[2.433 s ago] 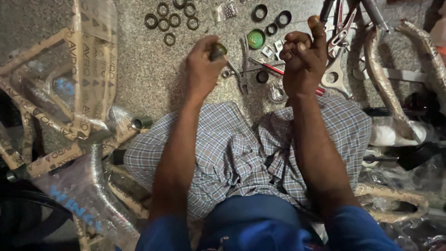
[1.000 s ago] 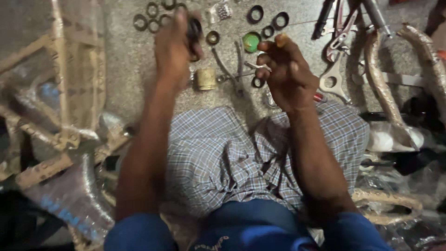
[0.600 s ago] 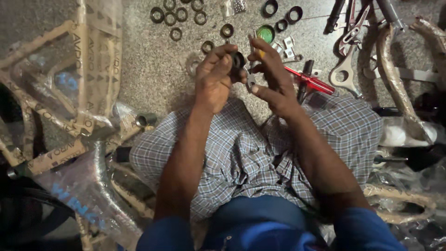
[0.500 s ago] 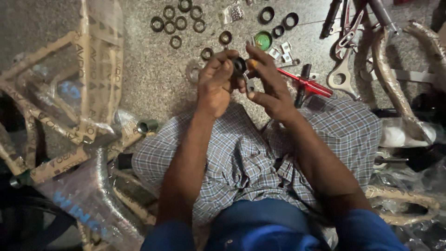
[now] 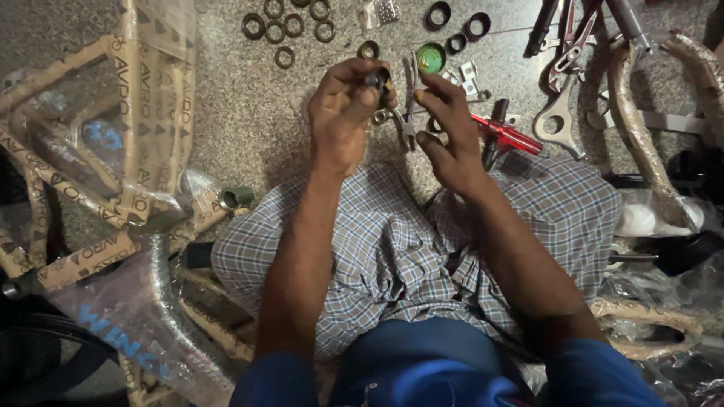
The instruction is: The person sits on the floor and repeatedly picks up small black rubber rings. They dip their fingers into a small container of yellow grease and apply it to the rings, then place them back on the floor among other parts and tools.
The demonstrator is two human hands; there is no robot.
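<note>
Left hand point(image 5: 343, 113) pinched shut on a small dark ring point(image 5: 375, 78), right hand point(image 5: 452, 132) half open beside it, fingers spread, empty, above floor point(image 5: 249, 120)

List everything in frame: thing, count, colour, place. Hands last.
small ring part: one, dark, pinched in left fingertips
metal rings: about six in view, brass-dark, floor top left
black rings: three, floor top centre
green round cap: one, floor beside right fingers
pliers: one, grey metal, floor between the hands
red-handled tool: one, floor right of right hand
wrench: one, silver, floor right
wrapped bicycle frame: one, brown paper and clear plastic, left
checked cloth: one, grey-blue, over the lap
left hand: holds the ring part
right hand: open, beside it
</note>
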